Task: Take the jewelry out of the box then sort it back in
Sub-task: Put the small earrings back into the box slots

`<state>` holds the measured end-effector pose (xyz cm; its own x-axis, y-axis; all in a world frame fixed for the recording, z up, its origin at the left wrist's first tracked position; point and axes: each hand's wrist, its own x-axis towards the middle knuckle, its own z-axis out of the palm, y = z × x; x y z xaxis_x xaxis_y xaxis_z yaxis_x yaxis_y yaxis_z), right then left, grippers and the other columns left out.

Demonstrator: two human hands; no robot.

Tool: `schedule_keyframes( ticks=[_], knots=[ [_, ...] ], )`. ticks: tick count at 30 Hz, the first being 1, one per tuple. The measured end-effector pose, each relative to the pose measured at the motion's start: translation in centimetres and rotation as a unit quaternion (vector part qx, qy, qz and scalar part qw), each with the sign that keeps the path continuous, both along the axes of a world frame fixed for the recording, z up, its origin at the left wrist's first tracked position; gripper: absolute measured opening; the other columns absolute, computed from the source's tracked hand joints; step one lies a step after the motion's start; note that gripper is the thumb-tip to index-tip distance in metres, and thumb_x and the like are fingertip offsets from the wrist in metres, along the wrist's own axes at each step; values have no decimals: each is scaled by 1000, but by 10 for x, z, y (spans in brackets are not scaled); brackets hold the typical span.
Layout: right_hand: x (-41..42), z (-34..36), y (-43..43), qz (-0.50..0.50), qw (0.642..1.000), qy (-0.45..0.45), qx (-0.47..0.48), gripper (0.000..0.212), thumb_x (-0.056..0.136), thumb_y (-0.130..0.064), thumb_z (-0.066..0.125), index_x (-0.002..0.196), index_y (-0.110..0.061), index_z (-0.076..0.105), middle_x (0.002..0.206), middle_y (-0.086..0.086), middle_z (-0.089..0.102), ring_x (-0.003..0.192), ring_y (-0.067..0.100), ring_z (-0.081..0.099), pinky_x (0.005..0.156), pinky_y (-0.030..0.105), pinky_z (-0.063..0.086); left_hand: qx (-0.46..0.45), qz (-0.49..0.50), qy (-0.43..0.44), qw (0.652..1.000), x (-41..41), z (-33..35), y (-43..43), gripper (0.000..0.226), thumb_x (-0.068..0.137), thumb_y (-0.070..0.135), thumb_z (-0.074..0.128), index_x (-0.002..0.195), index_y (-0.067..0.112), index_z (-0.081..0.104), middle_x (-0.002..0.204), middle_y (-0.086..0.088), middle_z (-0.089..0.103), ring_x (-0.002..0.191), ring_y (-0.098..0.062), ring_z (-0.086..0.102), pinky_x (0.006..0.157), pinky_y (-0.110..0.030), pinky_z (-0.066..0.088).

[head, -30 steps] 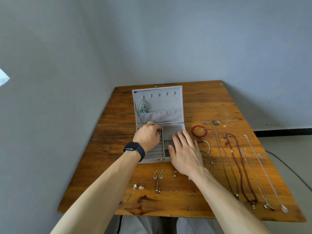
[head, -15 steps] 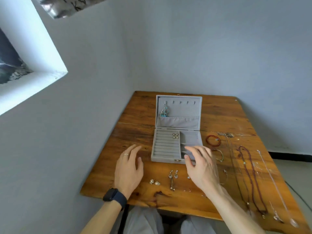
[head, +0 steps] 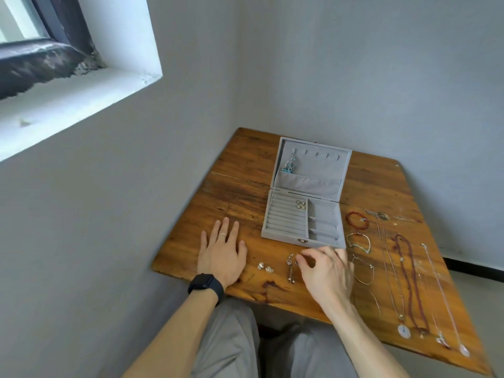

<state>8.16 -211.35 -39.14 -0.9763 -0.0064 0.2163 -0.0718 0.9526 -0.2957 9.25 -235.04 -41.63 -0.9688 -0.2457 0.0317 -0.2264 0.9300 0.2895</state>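
Jewelry [head: 403, 331]: mostly laid out on the wooden table [head: 245, 165]
Left hand [head: 222, 257]: flat on the table, fingers spread; holds nothing
Stud earrings [head: 265, 266]: between the hands
Drop earrings [head: 290, 270]: just beside the right thumb
Box [head: 286, 222]: open, lid back; one small pair [head: 300, 204] in the ring rolls
Right hand [head: 327, 274]: fingers curled by the drop earrings; blurred, cannot tell if pinching
Bracelets [head: 354, 212], necklaces [head: 397, 236]: right of the box

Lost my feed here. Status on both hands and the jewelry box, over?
Left hand flat on table. Right hand fingers curled at drop earrings, grip unclear. Jewelry box open, studs in ring rows. Nothing between hand and box.
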Motion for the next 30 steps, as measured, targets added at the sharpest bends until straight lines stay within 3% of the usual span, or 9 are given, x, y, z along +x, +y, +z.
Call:
schedule_keyframes(
  ticks=[6,9,11,14,16,18,20,24,30],
  knots=[
    [0,7,-4,3,999,-9,-46,10,89,-42,69,94,-35,74,104,-13,70,105,17,50,78,33,38,3,5,4,1000,-1,0,0,62,100,50,19,159,31,17,167,5,9,154,-17,2,123,-47,1],
    [4,11,-1,19,990,-4,-139,3,90,-36,70,91,-34,72,96,-16,69,100,14,51,75,31,43,6,4,11,1000,0,0,0,62,100,50,20,159,31,17,167,5,10,154,-17,2,124,-47,2],
    [10,14,3,19,973,-5,-231,2,92,-32,68,91,-33,69,92,-19,66,98,10,54,71,26,41,6,2,14,1000,0,1,0,62,100,50,21,158,31,19,167,4,11,154,-17,3,124,-48,3],
    [26,20,11,9,933,-6,-361,8,93,-31,68,88,-35,64,88,-22,69,94,-4,62,70,5,40,14,1,17,1000,0,4,0,60,100,50,26,156,31,25,166,3,17,153,-17,7,124,-48,5],
    [40,23,18,-6,908,-10,-418,7,92,-32,69,88,-33,64,90,-24,71,93,-9,63,69,4,44,32,5,36,999,1,7,-1,54,100,47,35,151,31,36,162,2,28,151,-19,17,122,-47,10],
    [53,23,26,-16,887,-7,-461,5,92,-29,70,90,-29,65,92,-21,74,92,-6,66,71,8,48,65,-1,84,994,4,13,2,42,98,42,45,137,29,52,147,1,48,140,-20,38,117,-44,27],
    [66,21,33,-19,871,1,-490,5,92,-21,69,91,-25,66,91,-17,75,91,-4,68,74,7,48,84,-36,126,988,7,23,14,30,96,41,52,124,30,59,125,6,60,119,-17,52,100,-37,44],
    [89,16,45,-42,852,-4,-521,5,91,-15,70,92,-19,67,90,-13,76,90,0,70,76,7,48,64,-156,142,975,8,39,54,22,94,44,58,111,33,66,102,12,68,101,-13,57,83,-34,49],
    [111,16,64,-64,838,18,-541,6,90,-8,70,92,-12,66,85,-6,76,80,7,71,70,10,51,25,-180,95,979,-4,37,92,28,98,36,58,122,26,69,113,5,69,107,-16,60,89,-34,53]
  ],
)
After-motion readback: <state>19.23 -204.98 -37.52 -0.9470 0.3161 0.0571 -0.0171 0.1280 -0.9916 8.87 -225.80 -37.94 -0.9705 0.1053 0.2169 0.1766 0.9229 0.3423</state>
